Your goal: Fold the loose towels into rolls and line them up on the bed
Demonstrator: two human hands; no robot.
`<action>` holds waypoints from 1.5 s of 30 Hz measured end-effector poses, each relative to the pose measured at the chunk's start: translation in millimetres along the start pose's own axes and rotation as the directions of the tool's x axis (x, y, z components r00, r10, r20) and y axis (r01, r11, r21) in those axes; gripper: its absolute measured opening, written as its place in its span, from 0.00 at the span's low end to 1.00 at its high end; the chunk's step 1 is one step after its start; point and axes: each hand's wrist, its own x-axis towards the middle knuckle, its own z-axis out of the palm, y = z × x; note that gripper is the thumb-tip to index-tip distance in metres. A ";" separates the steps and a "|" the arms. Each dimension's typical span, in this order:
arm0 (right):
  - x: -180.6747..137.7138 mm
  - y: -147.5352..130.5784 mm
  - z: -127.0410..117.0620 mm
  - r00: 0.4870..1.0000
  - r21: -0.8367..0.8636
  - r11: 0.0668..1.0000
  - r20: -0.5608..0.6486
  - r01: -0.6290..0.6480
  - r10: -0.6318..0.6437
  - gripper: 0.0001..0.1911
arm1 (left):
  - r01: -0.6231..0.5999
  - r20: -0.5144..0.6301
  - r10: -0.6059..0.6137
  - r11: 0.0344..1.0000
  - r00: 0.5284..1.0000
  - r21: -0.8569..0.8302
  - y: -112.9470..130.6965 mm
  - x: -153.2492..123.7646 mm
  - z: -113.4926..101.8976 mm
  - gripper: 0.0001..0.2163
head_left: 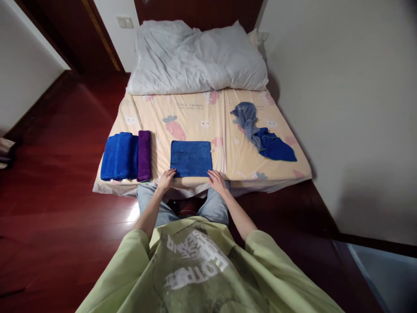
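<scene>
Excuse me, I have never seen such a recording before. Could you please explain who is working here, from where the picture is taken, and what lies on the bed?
There is no machine here: a person works with two bare hands. One camera, worn on the head, looks forward and down, so you see the person's own arms and shirt.

On the bed, a flat blue cloth lies in the middle. The left hand and right hand touch its two near corners; whether they pinch it is unclear. At left are folded blue cloths beside a folded purple cloth. At right lie a crumpled grey cloth and a darker blue one.
</scene>
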 end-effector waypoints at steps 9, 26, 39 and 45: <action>22.9 -17.9 1.7 0.996 -0.074 0.995 0.045 -0.074 0.077 0.32 | 0.025 0.044 -0.029 0.994 0.999 0.109 12.1 3.4 4.9 0.30; 38.8 -47.0 2.3 0.966 -0.391 0.915 0.184 -0.100 0.184 0.27 | 0.055 0.021 -0.061 0.976 0.998 0.211 19.1 21.0 2.8 0.27; -22.1 6.8 20.4 1.000 0.110 0.994 -0.017 0.011 -0.009 0.32 | -0.020 -0.125 -0.009 0.973 0.992 -0.229 -17.8 -40.5 27.0 0.32; -16.1 2.8 27.5 0.973 0.322 0.939 -0.150 -0.121 0.177 0.32 | 0.084 -0.215 -0.247 0.816 0.945 -0.571 -18.6 -32.8 35.3 0.26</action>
